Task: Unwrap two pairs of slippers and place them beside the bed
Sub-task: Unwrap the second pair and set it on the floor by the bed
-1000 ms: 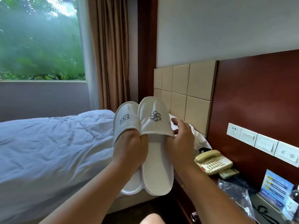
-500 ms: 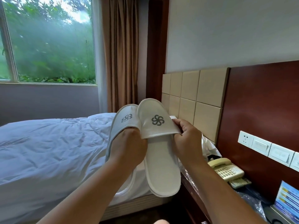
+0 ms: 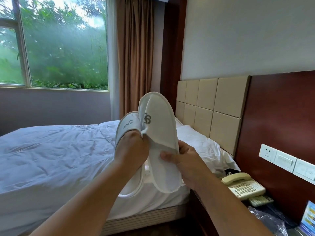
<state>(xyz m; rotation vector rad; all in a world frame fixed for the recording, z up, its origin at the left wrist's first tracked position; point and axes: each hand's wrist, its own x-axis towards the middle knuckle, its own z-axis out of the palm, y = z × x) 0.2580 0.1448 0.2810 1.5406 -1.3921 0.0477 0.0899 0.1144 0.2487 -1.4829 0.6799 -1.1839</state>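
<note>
I hold a pair of white slippers with grey logos upright in front of me, above the bed's edge. My left hand (image 3: 132, 148) sits inside the left slipper (image 3: 127, 124), fingers pinching the strap edge of the other. My right hand (image 3: 184, 160) grips the right slipper (image 3: 160, 133) by its sole at mid-length; that slipper is turned partly sideways and stands higher than the left one. The bed (image 3: 51, 159) with its white duvet lies behind and below them. A crumpled clear wrapper (image 3: 265, 217) lies on the nightstand at lower right.
A cream telephone (image 3: 242, 186) and a remote (image 3: 260, 200) rest on the dark wooden nightstand at right. Wall switches (image 3: 286, 160) sit on the wood panel. A padded headboard (image 3: 209, 109), brown curtain (image 3: 134, 53) and window (image 3: 56, 43) stand behind.
The right slipper has risen and twisted sideways, and my right hand slid from its strap down to the sole. The view has shifted rightward off the nightstand.
</note>
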